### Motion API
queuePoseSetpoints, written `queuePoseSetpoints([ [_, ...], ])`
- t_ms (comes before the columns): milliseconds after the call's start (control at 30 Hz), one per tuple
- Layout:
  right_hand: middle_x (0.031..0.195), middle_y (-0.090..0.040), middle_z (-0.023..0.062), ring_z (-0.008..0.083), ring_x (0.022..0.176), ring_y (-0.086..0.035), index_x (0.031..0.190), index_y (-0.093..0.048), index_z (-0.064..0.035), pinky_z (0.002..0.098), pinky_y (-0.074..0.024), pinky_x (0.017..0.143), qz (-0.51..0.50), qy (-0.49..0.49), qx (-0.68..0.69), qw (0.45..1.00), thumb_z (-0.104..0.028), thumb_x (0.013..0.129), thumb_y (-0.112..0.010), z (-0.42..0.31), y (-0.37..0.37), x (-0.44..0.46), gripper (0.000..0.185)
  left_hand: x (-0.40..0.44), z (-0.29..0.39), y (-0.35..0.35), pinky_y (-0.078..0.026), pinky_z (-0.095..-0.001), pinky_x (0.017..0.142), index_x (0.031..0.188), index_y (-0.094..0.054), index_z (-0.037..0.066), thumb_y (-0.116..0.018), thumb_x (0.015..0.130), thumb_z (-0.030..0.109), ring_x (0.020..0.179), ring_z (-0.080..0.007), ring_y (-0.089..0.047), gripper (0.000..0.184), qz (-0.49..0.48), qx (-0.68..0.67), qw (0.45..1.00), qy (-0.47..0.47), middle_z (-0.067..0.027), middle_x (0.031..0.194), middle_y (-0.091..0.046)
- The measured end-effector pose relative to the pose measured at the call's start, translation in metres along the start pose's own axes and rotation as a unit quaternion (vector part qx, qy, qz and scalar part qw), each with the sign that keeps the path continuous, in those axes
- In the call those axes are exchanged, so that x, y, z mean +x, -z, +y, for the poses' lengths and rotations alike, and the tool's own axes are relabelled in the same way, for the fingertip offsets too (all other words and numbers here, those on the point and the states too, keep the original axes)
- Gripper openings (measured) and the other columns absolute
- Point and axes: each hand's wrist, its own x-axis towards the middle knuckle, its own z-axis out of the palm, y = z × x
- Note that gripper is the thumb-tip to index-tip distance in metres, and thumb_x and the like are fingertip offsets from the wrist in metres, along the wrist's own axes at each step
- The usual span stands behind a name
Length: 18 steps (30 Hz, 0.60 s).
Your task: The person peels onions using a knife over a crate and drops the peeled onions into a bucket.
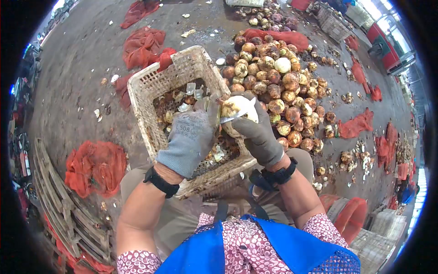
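Note:
Over the dirty white crate point(148, 132), my two gloved hands meet at a partly peeled onion point(235, 106). My left hand point(194, 132), in a grey glove, has its fingers closed at the onion's left side, by its brown root or stem end. My right hand point(260, 137), gloved too, is wrapped round the onion's right and lower side. A knife blade point(232, 117) lies across the front of the onion; its handle is hidden, and I cannot make out which hand holds it. Inside the crate are peels and scraps point(184, 107).
A large heap of unpeeled onions point(276, 91) lies on the floor beyond the crate and to the right. Red mesh bags point(96, 168) are scattered about. Wooden slats point(68, 205) stand at the lower left, and a red-rimmed basket point(351, 219) is at the lower right.

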Motion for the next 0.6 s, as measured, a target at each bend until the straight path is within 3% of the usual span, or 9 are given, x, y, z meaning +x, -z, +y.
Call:
queuePoseSetpoints([
  [133,0.117,-0.062,0.0067,0.0143,0.104,-0.06,0.136,-0.047,-0.0007,0.0309,-0.049,0.093,-0.027,-0.043,0.02,0.999,-0.024,0.074,-0.075,0.001,0.004,-0.002,0.073,0.003,-0.014,-0.009,-0.052,-0.047,0.07,0.146,-0.038,0.009,-0.078,0.071,0.014,0.087,-0.0386,-0.066,0.085,0.014,0.01,1.0,-0.019,-0.0203,0.112,-0.061],
  [233,0.119,-0.063,0.0103,0.0191,0.106,-0.063,0.134,-0.049,0.0028,0.0327,-0.052,0.093,-0.059,-0.097,0.02,0.993,-0.042,0.073,-0.071,-0.017,0.001,-0.025,0.08,0.006,-0.037,-0.009,-0.053,-0.0461,0.071,0.139,-0.047,0.009,-0.073,0.076,0.011,0.089,-0.0392,-0.066,0.068,0.01,0.015,0.999,0.047,-0.02,0.108,-0.064],
  [300,0.12,-0.063,0.0113,0.02,0.108,-0.063,0.133,-0.05,0.0023,0.0333,-0.0508,0.097,-0.087,-0.092,0.003,0.992,-0.042,0.079,-0.068,-0.016,0.014,-0.026,0.072,0.002,-0.042,-0.012,-0.055,-0.0398,0.074,0.13,-0.057,0.007,-0.067,0.082,0.005,0.089,-0.0313,-0.067,0.048,0.133,-0.114,0.984,0.036,-0.0189,0.104,-0.066],
  [333,0.121,-0.063,0.0121,0.0206,0.109,-0.064,0.133,-0.051,0.0018,0.0339,-0.0503,0.098,-0.084,-0.123,0.072,0.986,-0.043,0.083,-0.065,-0.012,0.02,-0.026,0.069,0.001,-0.038,-0.012,-0.054,-0.0338,0.077,0.125,-0.06,0.003,-0.066,0.086,0.005,0.088,-0.0209,-0.066,0.039,0.08,-0.202,0.97,0.105,-0.0171,0.104,-0.068],
  [367,0.122,-0.063,0.0129,0.0212,0.11,-0.064,0.133,-0.051,0.0012,0.0345,-0.0498,0.099,-0.08,-0.152,0.138,0.975,-0.044,0.087,-0.062,-0.007,0.028,-0.024,0.065,0.001,-0.033,-0.012,-0.054,-0.0338,0.077,0.125,-0.06,0.003,-0.066,0.086,0.005,0.088,-0.0209,-0.066,0.039,0.075,-0.205,0.971,0.099,-0.0171,0.104,-0.068],
  [467,0.12,-0.065,0.0092,0.0203,0.108,-0.065,0.131,-0.055,-0.0037,0.034,-0.0523,0.094,-0.075,-0.158,0.209,0.962,-0.05,0.098,-0.051,0.008,0.032,-0.016,0.056,-0.002,-0.003,0.005,-0.052,-0.0323,0.087,0.134,-0.054,0.002,-0.073,0.083,0.009,0.097,-0.0168,-0.064,0.055,0.049,-0.478,0.876,0.02,-0.0135,0.111,-0.068],
  [533,0.116,-0.067,0.0064,0.0181,0.102,-0.067,0.13,-0.057,-0.0068,0.0327,-0.0549,0.089,-0.099,-0.161,0.206,0.96,-0.052,0.1,-0.048,0.017,0.027,-0.012,0.055,0.001,0.009,0.02,-0.052,-0.0347,0.089,0.137,-0.051,0.004,-0.072,0.083,0.009,0.105,-0.02,-0.064,0.058,0.038,-0.432,0.899,-0.065,-0.0146,0.116,-0.067],
  [567,0.121,-0.065,0.0064,0.0181,0.106,-0.065,0.133,-0.054,-0.0072,0.0333,-0.0529,0.093,-0.095,-0.146,0.209,0.962,-0.051,0.102,-0.045,0.021,0.023,-0.011,0.055,0.002,0.01,0.024,-0.052,-0.037,0.092,0.14,-0.048,0.006,-0.072,0.083,0.008,0.112,-0.0232,-0.064,0.062,0.028,-0.381,0.912,-0.148,-0.0158,0.122,-0.066],
  [600,0.126,-0.064,0.0065,0.0182,0.111,-0.063,0.136,-0.052,-0.0075,0.0339,-0.0509,0.097,-0.092,-0.132,0.211,0.964,-0.051,0.104,-0.041,0.023,0.02,-0.009,0.056,0.005,0.006,0.017,-0.05,-0.0351,0.096,0.139,-0.05,0.004,-0.072,0.083,0.01,0.116,-0.0196,-0.06,0.061,0.016,-0.36,0.922,-0.138,-0.0155,0.127,-0.063],
])
